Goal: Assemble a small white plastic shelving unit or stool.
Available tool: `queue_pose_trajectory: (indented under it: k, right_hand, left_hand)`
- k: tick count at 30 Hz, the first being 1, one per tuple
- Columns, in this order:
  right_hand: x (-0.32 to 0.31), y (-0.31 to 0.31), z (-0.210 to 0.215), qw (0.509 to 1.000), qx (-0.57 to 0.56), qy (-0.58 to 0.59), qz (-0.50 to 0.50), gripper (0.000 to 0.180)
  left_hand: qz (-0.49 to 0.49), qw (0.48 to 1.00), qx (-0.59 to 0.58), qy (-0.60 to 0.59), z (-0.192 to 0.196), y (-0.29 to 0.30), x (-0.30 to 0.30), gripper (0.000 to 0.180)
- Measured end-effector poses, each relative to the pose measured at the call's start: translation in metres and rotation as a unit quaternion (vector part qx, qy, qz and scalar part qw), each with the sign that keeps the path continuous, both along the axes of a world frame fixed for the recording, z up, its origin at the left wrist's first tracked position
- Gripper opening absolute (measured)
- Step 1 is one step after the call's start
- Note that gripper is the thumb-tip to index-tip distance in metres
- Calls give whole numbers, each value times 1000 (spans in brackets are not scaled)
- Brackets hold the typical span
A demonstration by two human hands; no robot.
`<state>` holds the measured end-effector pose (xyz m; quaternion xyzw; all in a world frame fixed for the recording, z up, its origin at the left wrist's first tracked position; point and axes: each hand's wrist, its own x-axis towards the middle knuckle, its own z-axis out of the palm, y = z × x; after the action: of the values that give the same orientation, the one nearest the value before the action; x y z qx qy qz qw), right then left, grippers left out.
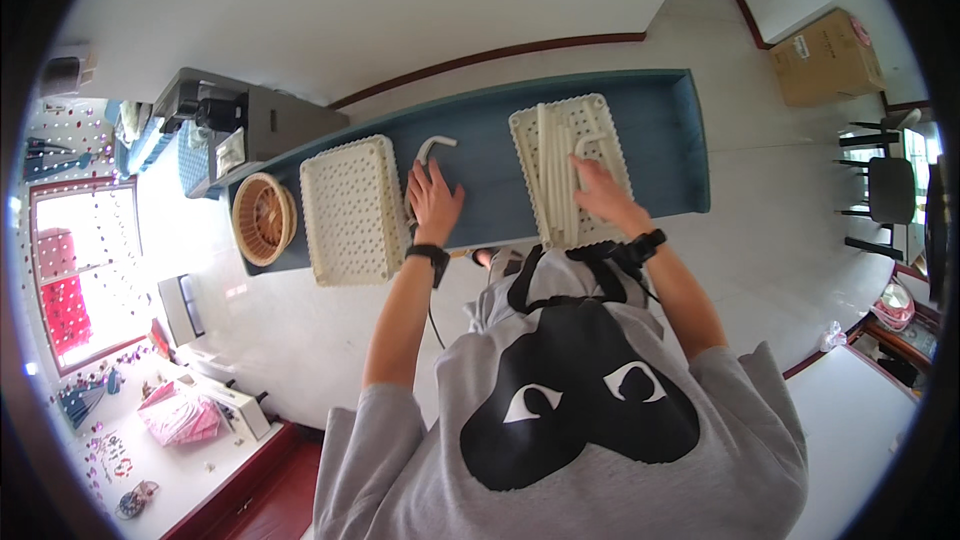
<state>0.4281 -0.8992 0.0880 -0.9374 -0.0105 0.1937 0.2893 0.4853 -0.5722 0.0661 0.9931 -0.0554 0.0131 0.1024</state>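
On the blue bench, a white tube with a bent end (437,143) runs down to my left hand (436,205), whose fingers lie stretched out and apart over it. Part of that tube is hidden under the hand. To the right stands a white perforated basket (524,124) holding several long straight white tubes (548,160). My right hand (608,198) reaches into this basket with its fingers drawn together around a tube with a bent top (592,138). The fingers hide the lower part of that tube.
Another white perforated basket (350,210) and a round wicker basket (264,220) sit at the bench's left. Raised edges line the blue bench (480,110). A grey cabinet (285,125) adjoins its left end. A cardboard box (826,58) stands far right, above several dark chairs (888,190).
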Motion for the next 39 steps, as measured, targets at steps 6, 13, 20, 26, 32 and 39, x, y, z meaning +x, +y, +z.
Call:
queue_pose_trajectory:
  k: [6, 13, 20, 26, 32, 39]
  right_hand:
    - [-19, -37, 15, 941, 263, 86, -194, 53]
    - [-51, -64, 20, 868, 379, 47, -316, 36]
    - [-52, -55, 10, 876, 374, 49, -300, 35]
    - [-44, -53, 22, 847, 401, 82, -338, 33]
    - [-56, -62, 23, 837, 396, 73, -370, 32]
    - [-66, -80, -19, 859, 327, 93, -382, 35]
  left_hand:
    - [29, 975, 72, 209, 8, 23, 14, 109]
    - [16, 989, 46, 140, 2, 29, -33, 91]
    - [-35, 997, 63, 6, -12, 32, -44, 62]
    - [-30, 999, -6, 11, -3, 29, -43, 53]
    - [-33, 993, -106, 48, 1, 29, -47, 54]
    - [-60, 976, -196, 78, 46, -28, -33, 55]
